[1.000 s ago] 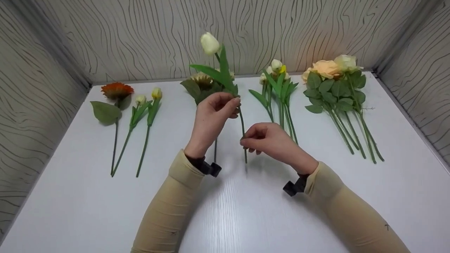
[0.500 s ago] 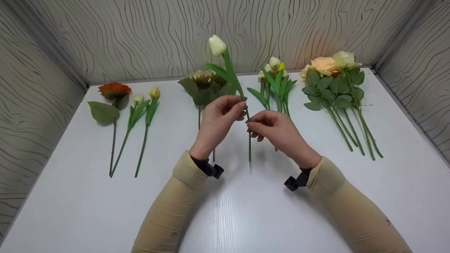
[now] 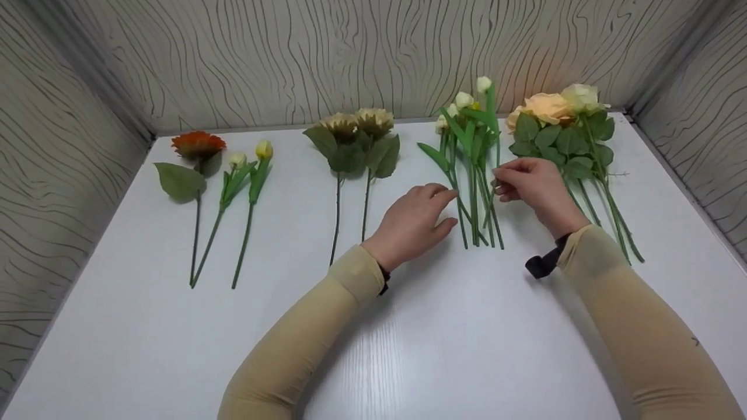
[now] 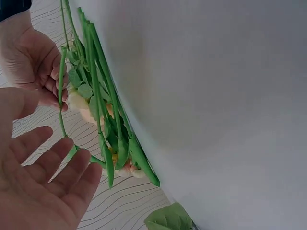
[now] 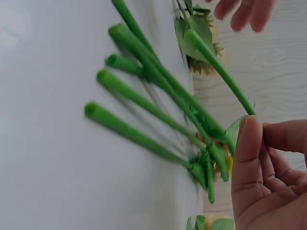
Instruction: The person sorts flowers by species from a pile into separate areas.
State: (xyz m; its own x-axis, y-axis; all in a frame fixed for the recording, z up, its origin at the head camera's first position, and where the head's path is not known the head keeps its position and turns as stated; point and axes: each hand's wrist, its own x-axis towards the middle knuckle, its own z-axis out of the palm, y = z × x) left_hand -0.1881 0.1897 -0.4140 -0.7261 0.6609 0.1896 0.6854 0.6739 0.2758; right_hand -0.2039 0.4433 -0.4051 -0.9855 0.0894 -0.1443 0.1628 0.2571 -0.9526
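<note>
My right hand [image 3: 537, 189] pinches the green stem of a white tulip [image 3: 484, 84] between thumb and fingertips. That tulip stands at the right side of a bunch of white and yellow tulips [image 3: 464, 100] lying on the table. In the right wrist view, the held stem [image 5: 220, 72] is raised off the table beside the bunch's stems. My left hand [image 3: 414, 224] is just left of the bunch, fingers spread and thumb apart, holding nothing. From the left wrist view, its fingers [image 4: 72, 177] are relaxed; whether they touch a stem I cannot tell.
Peach and cream roses [image 3: 545, 109] lie right of the tulips. Two beige, brown-centred flowers [image 3: 374, 121] lie left of them. Farther left are an orange flower [image 3: 197, 144], a pale tulip [image 3: 237, 160] and a yellow tulip [image 3: 264, 149]. A patterned wall [image 3: 280, 58] rises behind the table.
The white tulip, earlier held by both hands mid-table, has moved right to the tulip bunch in my right hand. My left hand has let go of it and followed to the right.
</note>
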